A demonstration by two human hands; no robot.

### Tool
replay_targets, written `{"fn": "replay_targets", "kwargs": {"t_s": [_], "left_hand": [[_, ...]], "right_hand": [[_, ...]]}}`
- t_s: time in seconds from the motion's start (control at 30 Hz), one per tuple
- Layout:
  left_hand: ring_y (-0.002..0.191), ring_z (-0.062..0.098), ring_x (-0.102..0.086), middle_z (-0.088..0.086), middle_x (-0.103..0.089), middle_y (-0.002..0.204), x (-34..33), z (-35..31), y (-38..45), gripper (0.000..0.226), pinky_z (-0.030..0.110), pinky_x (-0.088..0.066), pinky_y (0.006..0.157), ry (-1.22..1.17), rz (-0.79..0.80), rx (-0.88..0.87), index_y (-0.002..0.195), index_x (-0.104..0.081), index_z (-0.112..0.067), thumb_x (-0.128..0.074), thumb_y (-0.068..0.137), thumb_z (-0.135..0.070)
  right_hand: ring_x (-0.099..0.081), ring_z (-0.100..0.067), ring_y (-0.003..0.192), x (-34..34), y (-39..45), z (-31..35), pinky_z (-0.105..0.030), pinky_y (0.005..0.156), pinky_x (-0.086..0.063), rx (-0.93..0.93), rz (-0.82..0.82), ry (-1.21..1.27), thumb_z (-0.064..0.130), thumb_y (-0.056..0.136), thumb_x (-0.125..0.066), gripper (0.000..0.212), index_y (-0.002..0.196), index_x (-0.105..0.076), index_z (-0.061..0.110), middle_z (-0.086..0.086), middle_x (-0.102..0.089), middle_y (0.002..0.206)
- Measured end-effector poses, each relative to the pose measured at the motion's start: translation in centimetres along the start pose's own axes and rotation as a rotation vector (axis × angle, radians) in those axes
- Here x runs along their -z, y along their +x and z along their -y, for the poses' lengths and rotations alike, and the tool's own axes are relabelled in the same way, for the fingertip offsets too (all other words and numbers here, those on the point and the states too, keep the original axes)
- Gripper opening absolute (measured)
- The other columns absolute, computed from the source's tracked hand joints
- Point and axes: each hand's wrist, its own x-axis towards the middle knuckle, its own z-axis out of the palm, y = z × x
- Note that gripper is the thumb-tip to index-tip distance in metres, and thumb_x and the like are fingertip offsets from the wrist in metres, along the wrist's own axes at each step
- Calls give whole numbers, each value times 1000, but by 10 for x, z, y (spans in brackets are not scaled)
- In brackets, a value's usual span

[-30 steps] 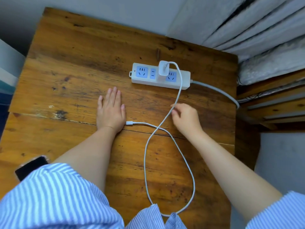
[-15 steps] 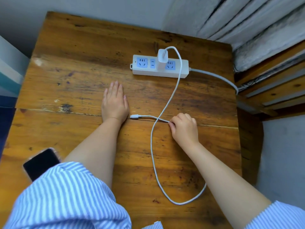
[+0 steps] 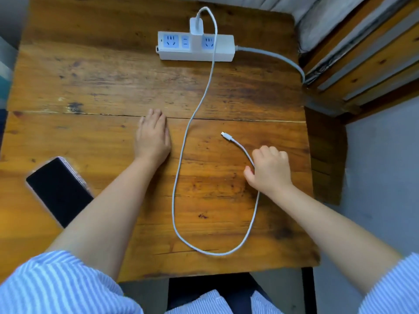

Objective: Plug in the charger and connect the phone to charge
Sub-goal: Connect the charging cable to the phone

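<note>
A white charger (image 3: 196, 27) sits plugged into a white power strip (image 3: 223, 49) at the far side of the wooden table (image 3: 90, 87). Its white cable (image 3: 179, 168) loops down the table and back up to my right hand (image 3: 271, 169), which is closed on it a short way behind the free plug (image 3: 226, 135). The plug points up and left, off the hand. My left hand (image 3: 152, 137) lies flat on the table, fingers together, holding nothing. A black phone (image 3: 57, 189) lies screen up at the left, partly under my left forearm.
The power strip's grey cord (image 3: 283, 61) runs off the table's right edge. Wooden slats and bedding stand to the right and behind. The near table edge is close to my body, with a dark seat below.
My right hand has pulled the cable's plug end from beside my left hand over to the right and nearer me. The view tipped down, showing more of the phone.
</note>
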Motion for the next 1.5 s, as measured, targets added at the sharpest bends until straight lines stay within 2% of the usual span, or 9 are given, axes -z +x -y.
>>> {"fn": "replay_targets", "kwargs": {"t_s": [0.1, 0.17, 0.27, 0.37, 0.57, 0.77, 1.0, 1.13, 1.5], "left_hand": [[142, 28, -23, 19, -33, 149, 0, -4, -39, 42, 38, -11, 117, 3, 15, 0, 134, -41, 1, -41, 92, -8], [141, 30, -23, 20, -34, 148, 5, -1, -59, 45, 40, -13, 117, 15, 30, -15, 133, -41, 2, -45, 88, -3], [142, 30, -22, 18, -35, 148, 18, 10, -86, 55, 40, -12, 118, 87, 97, -39, 135, -39, 2, -49, 80, 7], [143, 28, -17, 15, -31, 150, 36, 24, -106, 64, 39, -9, 118, 210, 203, -63, 138, -35, -1, -50, 77, 11], [143, 24, 18, 4, 7, 158, 72, 69, -131, 77, 44, 4, 118, 786, 680, -203, 146, 2, -22, -46, 87, -12], [144, 25, 13, 4, 6, 158, 109, 101, -131, 91, 44, 0, 119, 1030, 814, -293, 144, 13, -23, -55, 84, -14], [145, 22, -4, 6, -10, 157, 113, 124, -125, 87, 36, -4, 119, 975, 767, -514, 146, 2, -23, -59, 85, -13], [142, 25, -13, 9, -20, 153, 116, 130, -123, 92, 34, -20, 117, 845, 703, -463, 146, -6, -17, -68, 78, -28], [130, 38, -34, 24, -42, 138, 144, 120, -119, 101, 46, -37, 105, 260, 406, -307, 137, -32, 3, -85, 54, -22]], "right_hand": [[-57, -31, 100, -5, 18, 12, -41, 81, -51, -21, -61, 136, 23, 84, -60, 37, 115, -51, 4, -17, -62, 110], [-52, -31, 107, -6, 31, 21, -40, 88, -48, -4, -30, 178, 17, 88, -55, 37, 121, -46, 5, -17, -56, 119], [-52, -35, 99, -9, 35, 31, -41, 80, -46, 105, -6, 192, 3, 90, -45, 20, 107, -55, -1, -21, -56, 110], [-53, -40, 90, -9, 18, 45, -45, 76, -46, 122, -41, 409, -1, 88, -42, 18, 99, -55, -6, -26, -55, 106], [-56, -39, 89, 1, -28, 90, -46, 71, -46, 335, -38, 602, -1, 84, -48, 16, 94, -58, -8, -28, -60, 96], [-59, -40, 83, -1, -46, 130, -45, 67, -48, 410, -30, 624, -4, 81, -52, 14, 89, -62, -8, -29, -62, 90], [-57, -36, 88, -14, -62, 168, -41, 67, -47, 389, 114, 491, 6, 85, -49, 18, 95, -63, -1, -21, -61, 93], [-58, -35, 86, -16, -70, 189, -37, 65, -46, 427, 133, 564, 8, 88, -50, 20, 97, -65, 1, -20, -63, 89], [-61, -36, 55, 24, -69, 213, -37, 42, -52, 385, -155, 587, 6, 77, -53, 18, 77, -68, -4, -22, -64, 61]]}}
